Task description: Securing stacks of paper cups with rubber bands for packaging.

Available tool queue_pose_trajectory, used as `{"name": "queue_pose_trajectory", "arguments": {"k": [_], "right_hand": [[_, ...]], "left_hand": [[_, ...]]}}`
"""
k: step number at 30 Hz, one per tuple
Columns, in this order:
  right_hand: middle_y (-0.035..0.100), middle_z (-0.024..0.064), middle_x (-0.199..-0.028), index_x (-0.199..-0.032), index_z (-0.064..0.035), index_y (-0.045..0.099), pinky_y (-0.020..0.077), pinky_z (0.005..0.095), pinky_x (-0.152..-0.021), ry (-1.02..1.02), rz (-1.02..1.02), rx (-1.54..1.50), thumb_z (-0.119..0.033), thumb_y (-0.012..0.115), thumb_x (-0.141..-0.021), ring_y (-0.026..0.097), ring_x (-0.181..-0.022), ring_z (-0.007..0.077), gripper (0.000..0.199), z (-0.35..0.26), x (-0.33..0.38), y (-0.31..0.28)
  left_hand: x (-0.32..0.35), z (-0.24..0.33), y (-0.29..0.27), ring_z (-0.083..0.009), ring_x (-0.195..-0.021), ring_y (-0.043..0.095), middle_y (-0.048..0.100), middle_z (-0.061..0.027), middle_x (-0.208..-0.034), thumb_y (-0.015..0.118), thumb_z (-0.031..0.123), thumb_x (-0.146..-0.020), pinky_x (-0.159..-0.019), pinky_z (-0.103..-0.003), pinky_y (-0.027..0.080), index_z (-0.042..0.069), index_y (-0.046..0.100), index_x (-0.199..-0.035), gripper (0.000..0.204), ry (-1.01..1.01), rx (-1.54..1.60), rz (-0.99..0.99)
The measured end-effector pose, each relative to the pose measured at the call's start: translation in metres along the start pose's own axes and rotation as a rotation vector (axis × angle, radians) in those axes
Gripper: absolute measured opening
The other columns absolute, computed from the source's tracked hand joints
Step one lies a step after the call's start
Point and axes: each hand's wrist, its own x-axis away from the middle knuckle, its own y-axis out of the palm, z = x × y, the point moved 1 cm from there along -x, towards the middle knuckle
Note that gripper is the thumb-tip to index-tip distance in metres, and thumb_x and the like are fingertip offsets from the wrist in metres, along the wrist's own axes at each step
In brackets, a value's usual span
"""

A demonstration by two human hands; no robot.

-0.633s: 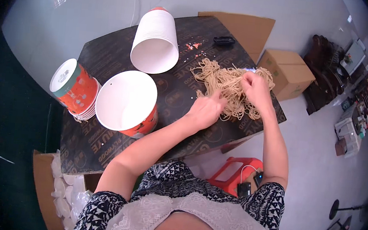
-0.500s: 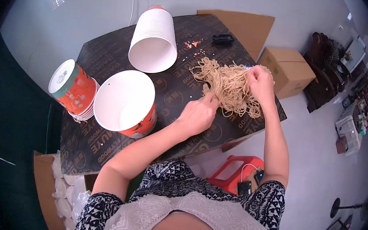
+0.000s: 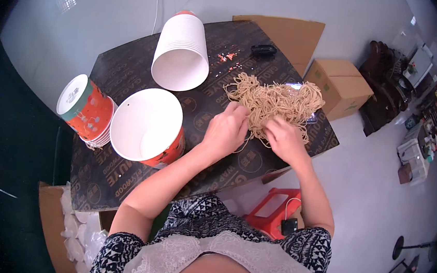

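Note:
A tangled heap of thin beige cords [image 3: 281, 103] lies on the right part of the dark table. My left hand [image 3: 228, 129] is at the near left edge of the heap, its fingers drawn together on cord; a loose strand hangs just below it. On the near side of the heap, my right hand [image 3: 284, 139] has its fingertips pressed together against the cords. What exactly its fingers pinch is too small to make out. To the left of my hands stands a large open paper bucket [image 3: 147, 122], white inside and orange outside.
A nested stack of white paper buckets [image 3: 181, 55] lies on its side at the back. Upside down at the left is an orange bucket stack [image 3: 89, 112]. Small reddish bits [image 3: 226, 57] and a black object [image 3: 263, 50] lie on the table [image 3: 194, 181]. Cardboard boxes [image 3: 339, 87] stand beyond.
My right hand has come from the heap's far right side down to its near edge, closer to my left hand. My left hand has shifted slightly left and up.

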Motion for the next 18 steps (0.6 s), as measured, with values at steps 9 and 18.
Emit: {"name": "queue_pose_trajectory", "arguments": {"k": [9,18], "right_hand": [[0.065,0.0134,-0.078,-0.093,-0.0016,0.066,0.0505,0.0361,-0.063,0.348,0.372,0.009,-0.007,0.062,-0.088,0.066,-0.07,0.0287,0.008,0.036,0.001,-0.017],[0.057,0.0206,-0.101,-0.092,-0.0023,0.062,0.0492,0.0454,-0.08,0.272,-0.052,0.094,-0.004,0.063,-0.085,0.061,-0.092,0.038,0.007,0.065,-0.024,-0.03]], "left_hand": [[-0.014,-0.016,0.043,-0.0392,-0.092,0.064,0.055,-0.0166,-0.119,0.064,0.008,-0.084,-0.078,-0.046,0.055,0.004,0.058,-0.113,0.03,0.103,-0.096,-0.214],[-0.005,-0.019,0.051,-0.0387,-0.091,0.064,0.054,-0.0167,-0.119,0.064,0.009,-0.084,-0.077,-0.046,0.055,0.001,0.058,-0.108,0.026,0.029,-0.051,-0.121]]}}
